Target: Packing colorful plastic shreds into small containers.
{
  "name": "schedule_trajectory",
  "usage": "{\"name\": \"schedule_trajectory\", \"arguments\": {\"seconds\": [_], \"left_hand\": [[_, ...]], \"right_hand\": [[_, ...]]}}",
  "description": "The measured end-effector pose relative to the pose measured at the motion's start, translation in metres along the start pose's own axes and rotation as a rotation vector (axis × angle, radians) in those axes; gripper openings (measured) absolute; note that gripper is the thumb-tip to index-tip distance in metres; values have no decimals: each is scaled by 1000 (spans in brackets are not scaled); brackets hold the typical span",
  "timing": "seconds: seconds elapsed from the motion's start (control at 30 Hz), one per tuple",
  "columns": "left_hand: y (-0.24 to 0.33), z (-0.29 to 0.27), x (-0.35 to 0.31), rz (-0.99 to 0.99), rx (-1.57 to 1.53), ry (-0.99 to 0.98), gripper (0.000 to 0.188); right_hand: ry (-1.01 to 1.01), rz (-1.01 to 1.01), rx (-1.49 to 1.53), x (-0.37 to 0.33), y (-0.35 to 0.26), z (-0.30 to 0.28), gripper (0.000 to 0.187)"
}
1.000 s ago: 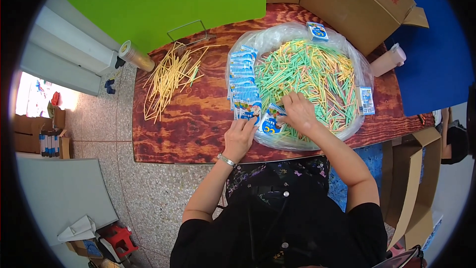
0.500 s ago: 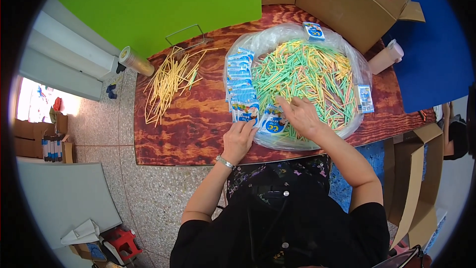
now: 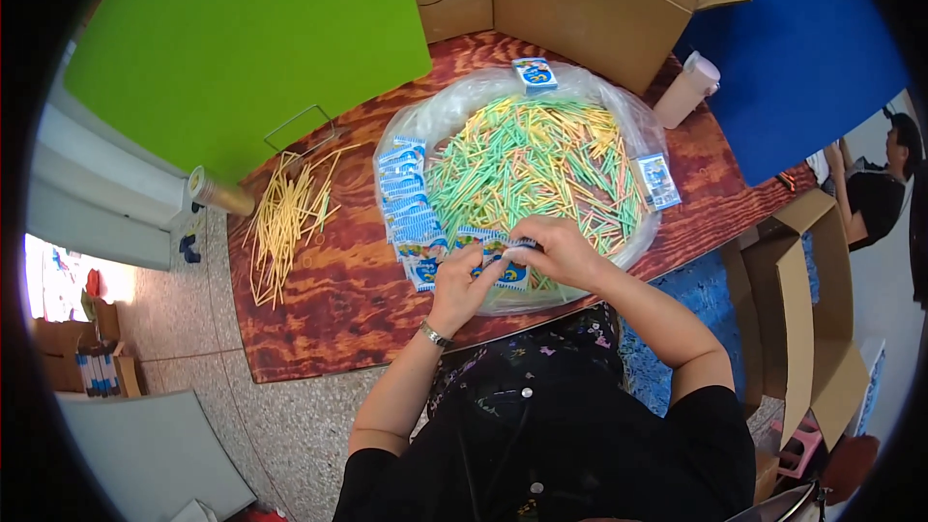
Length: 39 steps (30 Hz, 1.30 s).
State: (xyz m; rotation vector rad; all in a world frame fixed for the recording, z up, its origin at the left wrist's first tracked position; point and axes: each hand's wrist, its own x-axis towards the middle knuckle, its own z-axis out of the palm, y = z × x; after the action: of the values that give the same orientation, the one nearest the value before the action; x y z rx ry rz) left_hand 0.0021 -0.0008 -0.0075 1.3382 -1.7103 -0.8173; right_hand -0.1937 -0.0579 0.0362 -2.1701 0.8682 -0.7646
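Note:
My left hand (image 3: 458, 282) and my right hand (image 3: 563, 249) meet over the near left edge of a clear plastic bag (image 3: 411, 123). Their fingertips pinch the upper part of a small blue-and-white packet (image 3: 516, 276); fingers hide part of it. Thin green, yellow and pink sticks (image 3: 532, 174) fill the bag in a loose heap. Left of the heap, overlapping blue-and-white packets (image 3: 406, 195) lie in a row, the nearest beside my left hand. One packet stack (image 3: 536, 74) sits on the bag's far rim, another packet stack (image 3: 657, 181) on its right rim.
Loose pale-yellow sticks (image 3: 282, 232) lie on the table's left side, near a wire stand (image 3: 302, 126) and a clear tube (image 3: 222, 191). A pink bottle (image 3: 684, 95) and cardboard box (image 3: 590, 10) stand behind. An open carton (image 3: 797, 319) is at right; another person (image 3: 875, 193) sits beyond.
My right hand has moved from the heap toward my left hand, and both now pinch a packet. The whole view has shifted, with the table appearing lower and further left.

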Motion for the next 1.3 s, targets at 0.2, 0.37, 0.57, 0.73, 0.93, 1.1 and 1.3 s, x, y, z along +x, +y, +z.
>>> {"name": "schedule_trajectory", "arguments": {"seconds": [0.2, 0.37, 0.57, 0.73, 0.93, 1.1, 1.3], "left_hand": [[-13, 17, 3, -38, -187, 57, 16], [-9, 11, 7, -69, -135, -11, 13], [-20, 13, 3, -86, -158, -69, 21], [-4, 7, 11, -55, -176, -12, 27], [-3, 6, 10, -136, -129, 133, 37], [4, 1, 11, -175, -121, 122, 37], [-5, -3, 0, -232, -131, 141, 36]], "right_hand": [[-47, -11, 52, -1, 0, -15, 14], [-246, 208, 199, 2, 12, -32, 21], [-238, -54, 18, 14, 12, -27, 23], [-244, -106, 14, 18, 24, -25, 20], [-147, 50, 49, 59, 84, -56, 22], [-112, 146, -558, 104, 181, -69, 30], [-393, 346, -707, 132, 173, -58, 39]]}}
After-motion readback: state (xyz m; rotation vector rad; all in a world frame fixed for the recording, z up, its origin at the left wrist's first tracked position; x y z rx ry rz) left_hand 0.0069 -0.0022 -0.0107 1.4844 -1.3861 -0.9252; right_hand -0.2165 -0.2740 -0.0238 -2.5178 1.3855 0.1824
